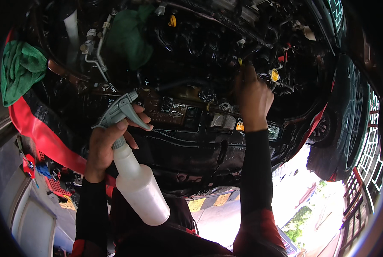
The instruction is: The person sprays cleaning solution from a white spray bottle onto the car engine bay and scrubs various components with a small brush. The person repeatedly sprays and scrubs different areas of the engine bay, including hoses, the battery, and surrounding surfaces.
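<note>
My left hand [103,147] is wrapped round the neck of a white spray bottle [141,188] with a grey trigger head [122,109]. The bottle tilts, its nozzle end up over the front of a wet, dark engine bay [166,147]. My right hand [255,98] reaches deeper into the bay, closed and slightly blurred by motion. A small yellow piece [240,61] shows just beyond its fingers; whether it belongs to something in the hand I cannot tell. Close by on the right is a yellow round cap [274,75].
One green cloth [23,70] lies over the red fender [46,132] at left; another green cloth [131,38] covers part of the engine. A second yellow cap [172,20] sits farther back. A dark car [333,124] stands at right, red crates [56,186] at lower left.
</note>
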### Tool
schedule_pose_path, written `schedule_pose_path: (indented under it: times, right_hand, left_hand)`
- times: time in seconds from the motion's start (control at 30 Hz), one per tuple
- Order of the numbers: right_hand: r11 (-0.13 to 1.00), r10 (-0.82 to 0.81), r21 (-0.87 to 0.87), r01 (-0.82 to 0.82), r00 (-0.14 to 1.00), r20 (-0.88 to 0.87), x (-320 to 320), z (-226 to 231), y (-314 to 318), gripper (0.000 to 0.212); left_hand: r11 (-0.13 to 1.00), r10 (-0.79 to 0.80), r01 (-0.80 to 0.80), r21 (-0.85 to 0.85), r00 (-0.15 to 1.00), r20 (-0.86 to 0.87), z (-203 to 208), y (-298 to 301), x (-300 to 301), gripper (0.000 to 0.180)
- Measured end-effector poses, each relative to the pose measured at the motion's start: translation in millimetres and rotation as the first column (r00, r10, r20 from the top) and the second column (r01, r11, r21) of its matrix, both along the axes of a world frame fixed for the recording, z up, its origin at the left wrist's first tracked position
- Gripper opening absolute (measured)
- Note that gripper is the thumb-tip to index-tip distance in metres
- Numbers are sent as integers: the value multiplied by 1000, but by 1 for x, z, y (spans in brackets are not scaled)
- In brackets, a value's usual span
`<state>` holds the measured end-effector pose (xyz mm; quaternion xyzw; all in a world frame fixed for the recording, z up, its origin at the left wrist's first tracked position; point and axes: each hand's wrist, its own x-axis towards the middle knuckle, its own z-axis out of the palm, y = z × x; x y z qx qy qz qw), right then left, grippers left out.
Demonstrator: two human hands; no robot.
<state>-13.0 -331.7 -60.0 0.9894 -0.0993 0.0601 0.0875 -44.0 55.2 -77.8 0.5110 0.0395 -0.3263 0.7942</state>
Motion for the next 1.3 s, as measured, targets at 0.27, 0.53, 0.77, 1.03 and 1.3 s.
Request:
schedule_pose_path:
  times: [0.27,0.53,0.77,1.03,1.3]
  right_hand:
    - [991,-46,126,54,997,-68,-16,15,-5,22]
    - [953,-272,104,283,956,-114,-1,-6,14,28]
    - [894,-279,351,279,959,-53,-16,-3,37,23]
    - [952,-233,245,182,952,200,21,-19,30,26]
    - [923,-313,309,230,915,254,30,-24,52,26]
  left_hand:
    - [1000,20,-20,1,1000,8,-1,-1,-4,61]
    - [996,-14,10,88,999,50,0,-1,-1,70]
    - [998,-10,6,62,998,61,-2,-1,-1,67]
    - [999,23,-25,43,999,45,-4,1,-3,54]
    - [1000,14,-16,26,999,46,-5,5,-3,48]
